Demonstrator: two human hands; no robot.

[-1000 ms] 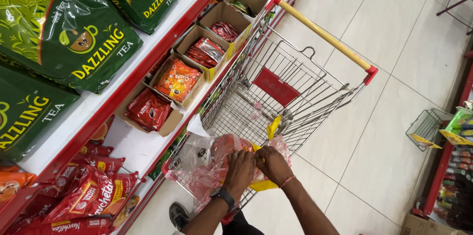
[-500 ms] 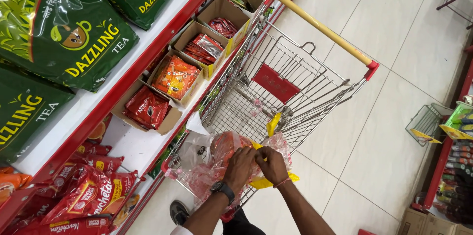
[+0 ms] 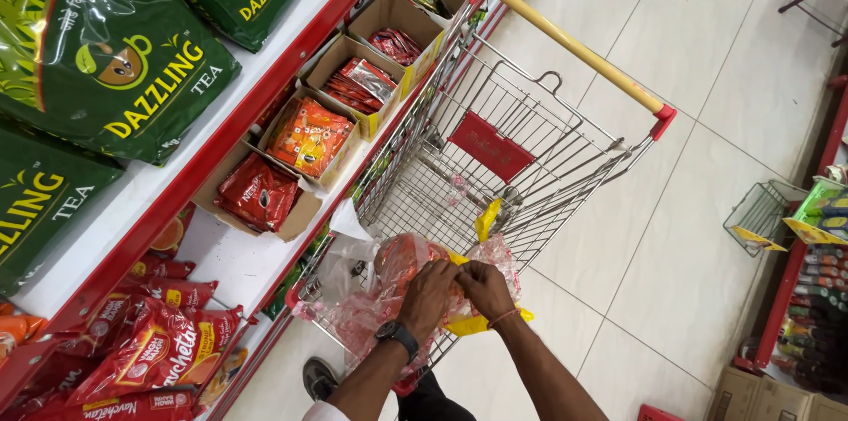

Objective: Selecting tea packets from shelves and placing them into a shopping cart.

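Both my hands work on a clear plastic wrap (image 3: 371, 315) holding red-orange packets, which rests on the near end of a wire shopping cart (image 3: 495, 156). My left hand (image 3: 427, 295), with a dark watch at the wrist, pinches the plastic at its top. My right hand (image 3: 484, 287), with a thin band at the wrist, grips the same plastic right beside it. A yellow strip (image 3: 488, 218) sticks up from the bundle, and more yellow shows under my right wrist.
Red-edged shelves (image 3: 221, 143) run along the left with big green tea bags (image 3: 115, 76), open cardboard boxes of red and orange sachets (image 3: 309, 134) and red packets (image 3: 150, 355) lower down. The cart's yellow handle (image 3: 574, 50) points away. A small wire basket (image 3: 760, 213) and another rack stand right.
My hands have stayed together on the plastic bundle, with only small finger shifts. The view has drifted slightly.
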